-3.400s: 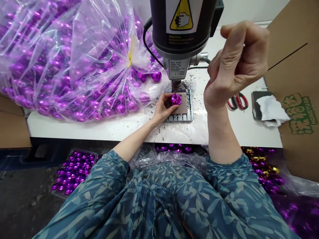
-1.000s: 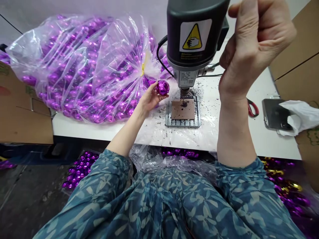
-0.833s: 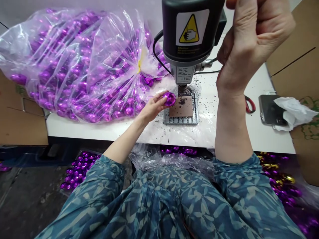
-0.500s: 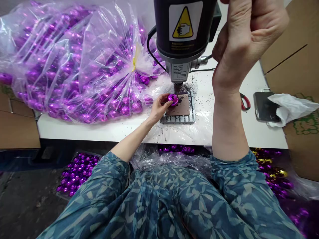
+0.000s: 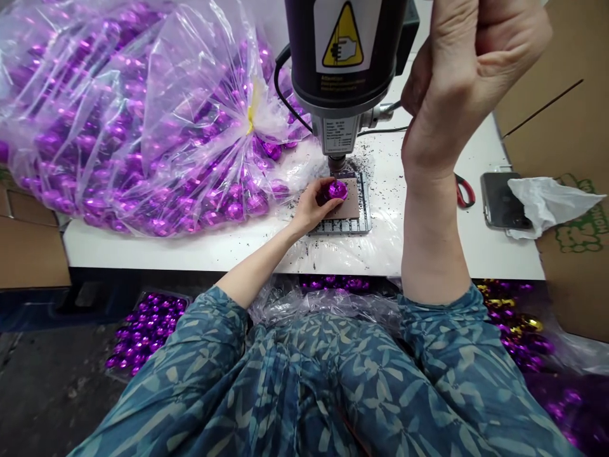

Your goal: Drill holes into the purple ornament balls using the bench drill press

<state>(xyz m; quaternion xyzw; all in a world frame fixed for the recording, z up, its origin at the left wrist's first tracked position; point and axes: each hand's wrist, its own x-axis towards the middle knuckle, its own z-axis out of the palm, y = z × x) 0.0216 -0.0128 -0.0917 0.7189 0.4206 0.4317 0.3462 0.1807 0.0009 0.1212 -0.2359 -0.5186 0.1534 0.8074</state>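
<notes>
My left hand (image 5: pixel 311 206) pinches a shiny purple faceted ball (image 5: pixel 338 190) between thumb and fingers. It holds the ball over a brown board (image 5: pixel 351 206) on the slotted metal base (image 5: pixel 365 223) of a drill press (image 5: pixel 345 92). The press's chuck (image 5: pixel 337 163) is just above and behind the ball; whether a bit touches it cannot be seen. High on the right, my right hand (image 5: pixel 469 82) is closed in a fist where the press's lever (image 5: pixel 392 109) runs behind it; the grip itself is hidden.
A tied clear bag (image 5: pixel 143 127) of purple balls fills the table's left. Dark shavings dot the white table (image 5: pixel 190 251). Red-handled scissors (image 5: pixel 465 192), a phone (image 5: pixel 499 202) and a white tissue (image 5: pixel 547 203) lie right. Cardboard boxes (image 5: pixel 561 82) flank it; a tray of balls (image 5: pixel 147 330) sits below.
My left hand has moved the purple ball slightly right, further over the board and under the chuck. My right fist stays raised at the lever. The view has shifted a little.
</notes>
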